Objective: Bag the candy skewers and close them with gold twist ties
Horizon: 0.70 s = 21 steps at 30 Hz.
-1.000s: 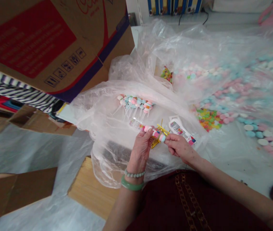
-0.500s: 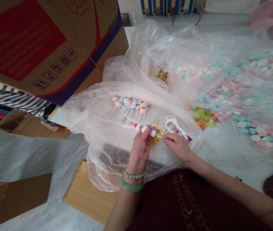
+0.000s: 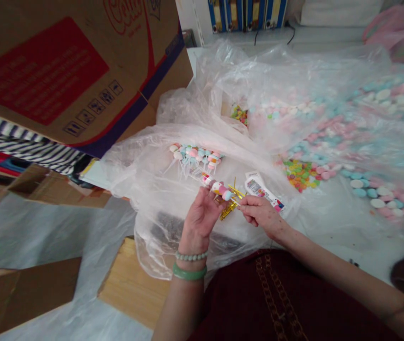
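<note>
The left hand (image 3: 199, 220) grasps a sleeved candy pop (image 3: 217, 189), its fingers curled loosely around the clear sleeve; the pop lies roughly level above the palm, its pastel pink and blue candies showing through the plastic; the right hand (image 3: 261, 213) is closed in a pinch on gold twist ties (image 3: 231, 204) at the pop's end, just beside the left hand; the ties hang below the sleeve, though their exact hold is hard to make out; both hands are over a clear plastic sheet (image 3: 152, 177), with a bead bracelet (image 3: 191, 256) and a green bangle (image 3: 189, 272) on the left wrist; a bunch of finished pops (image 3: 195, 158) lies on the plastic just beyond the hands, their white sticks angled toward the person; printed cards (image 3: 261, 190) lie near the right hand; to the right are a heap of colored candies (image 3: 299, 174) and many pastel candies (image 3: 333, 135), some under plastic; a cardboard box (image 3: 52, 71) fills the upper left; a wooden board (image 3: 131, 284) shows below the sheet.
</note>
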Each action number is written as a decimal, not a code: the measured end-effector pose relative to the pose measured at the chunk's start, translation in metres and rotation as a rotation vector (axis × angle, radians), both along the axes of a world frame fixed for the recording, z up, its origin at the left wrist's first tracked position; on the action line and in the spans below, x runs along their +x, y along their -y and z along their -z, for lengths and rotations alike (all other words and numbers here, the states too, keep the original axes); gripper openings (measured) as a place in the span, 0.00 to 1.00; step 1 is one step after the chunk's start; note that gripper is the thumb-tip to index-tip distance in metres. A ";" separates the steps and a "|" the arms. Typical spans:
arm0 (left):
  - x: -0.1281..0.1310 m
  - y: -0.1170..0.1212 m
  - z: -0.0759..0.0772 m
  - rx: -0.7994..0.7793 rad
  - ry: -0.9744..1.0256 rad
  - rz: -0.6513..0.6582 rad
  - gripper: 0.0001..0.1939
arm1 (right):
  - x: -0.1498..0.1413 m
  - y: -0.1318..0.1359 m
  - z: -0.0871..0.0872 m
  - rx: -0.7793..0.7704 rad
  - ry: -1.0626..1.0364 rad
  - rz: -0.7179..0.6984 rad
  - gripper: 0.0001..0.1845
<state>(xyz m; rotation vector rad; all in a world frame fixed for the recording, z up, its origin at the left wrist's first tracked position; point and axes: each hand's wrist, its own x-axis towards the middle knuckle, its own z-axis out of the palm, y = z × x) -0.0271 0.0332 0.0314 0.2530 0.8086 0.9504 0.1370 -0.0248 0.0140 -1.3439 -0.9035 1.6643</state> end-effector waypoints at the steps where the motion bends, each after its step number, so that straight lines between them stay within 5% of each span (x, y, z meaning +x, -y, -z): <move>1: -0.003 -0.004 -0.001 0.001 0.013 -0.052 0.15 | 0.001 0.000 0.000 -0.014 0.010 -0.014 0.08; 9: 0.024 -0.006 0.007 0.013 0.050 -0.206 0.09 | -0.003 -0.004 -0.002 -0.109 -0.189 -0.002 0.07; 15: 0.023 -0.003 0.011 -0.065 0.027 -0.173 0.11 | 0.008 -0.009 0.010 -0.508 -0.716 -0.135 0.06; 21: 0.009 -0.011 0.010 -0.037 -0.149 -0.110 0.07 | 0.020 -0.015 0.020 -0.516 -0.792 -0.143 0.04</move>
